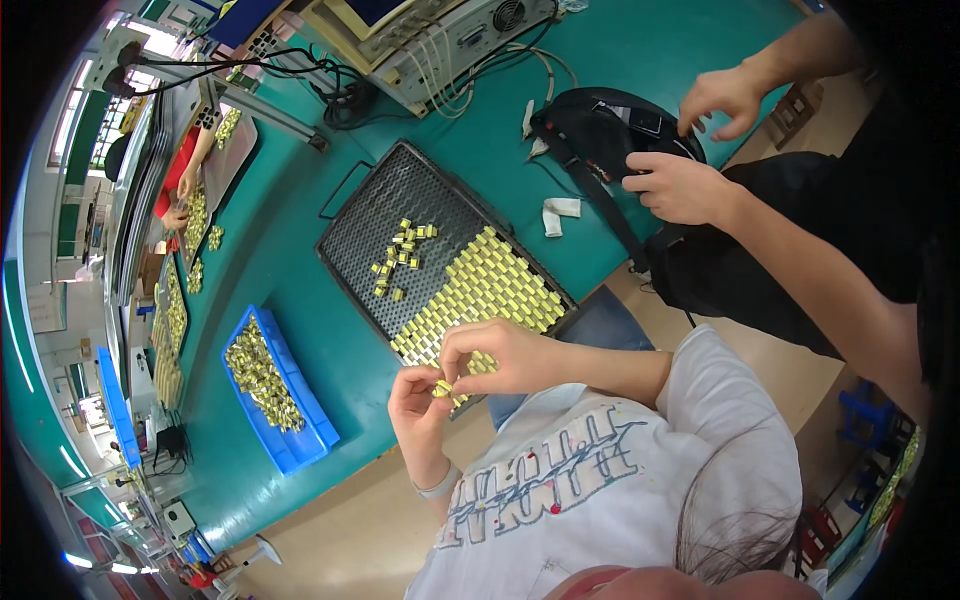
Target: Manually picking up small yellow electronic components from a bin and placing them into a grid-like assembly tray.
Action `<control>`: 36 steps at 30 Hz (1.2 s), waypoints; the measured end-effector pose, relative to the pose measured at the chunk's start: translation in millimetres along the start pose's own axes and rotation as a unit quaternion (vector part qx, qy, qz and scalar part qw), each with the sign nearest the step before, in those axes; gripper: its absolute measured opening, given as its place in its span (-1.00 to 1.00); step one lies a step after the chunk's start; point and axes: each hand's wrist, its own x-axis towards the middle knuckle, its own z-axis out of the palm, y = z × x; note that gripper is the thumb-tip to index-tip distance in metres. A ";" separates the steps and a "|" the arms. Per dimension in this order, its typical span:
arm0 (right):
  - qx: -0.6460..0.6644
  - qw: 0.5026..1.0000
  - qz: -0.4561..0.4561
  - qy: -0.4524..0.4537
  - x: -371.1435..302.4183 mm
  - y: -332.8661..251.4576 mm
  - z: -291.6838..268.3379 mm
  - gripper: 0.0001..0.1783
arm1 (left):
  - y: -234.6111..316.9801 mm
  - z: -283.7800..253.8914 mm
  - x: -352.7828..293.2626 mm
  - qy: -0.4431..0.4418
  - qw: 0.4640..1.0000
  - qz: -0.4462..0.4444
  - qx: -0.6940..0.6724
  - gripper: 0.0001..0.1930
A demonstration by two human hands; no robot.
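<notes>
My left fingers [425,385] and right fingers [470,350] pinched tight on one small yellow part [441,388], black mesh tray [400,200] on green counter [300,240], blue bin [300,440] nearby

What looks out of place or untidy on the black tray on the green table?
On the black tray, most yellow parts lie in neat rows at the near end. A small loose cluster lies scattered in the middle, turned at mixed angles, outside the rows. The left hand and right hand pinch one small part between them.

head-worn fisheye view, looking steeply down, close over green table [620,60]
</notes>
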 end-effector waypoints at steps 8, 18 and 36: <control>0.045 0.998 0.021 0.031 -4.3 -2.4 4.6 -0.84 | -3.5 0.3 -2.4 0.029 0.999 -0.007 -0.028 -0.55; 0.108 0.994 0.023 -0.012 -7.2 3.9 6.4 -0.77 | 1.1 13.7 -7.7 0.057 0.995 0.086 0.010 -0.42; 0.090 0.996 0.009 -0.019 -7.6 -3.4 9.2 -0.83 | -0.9 10.4 -15.4 0.048 0.992 0.116 0.033 -0.48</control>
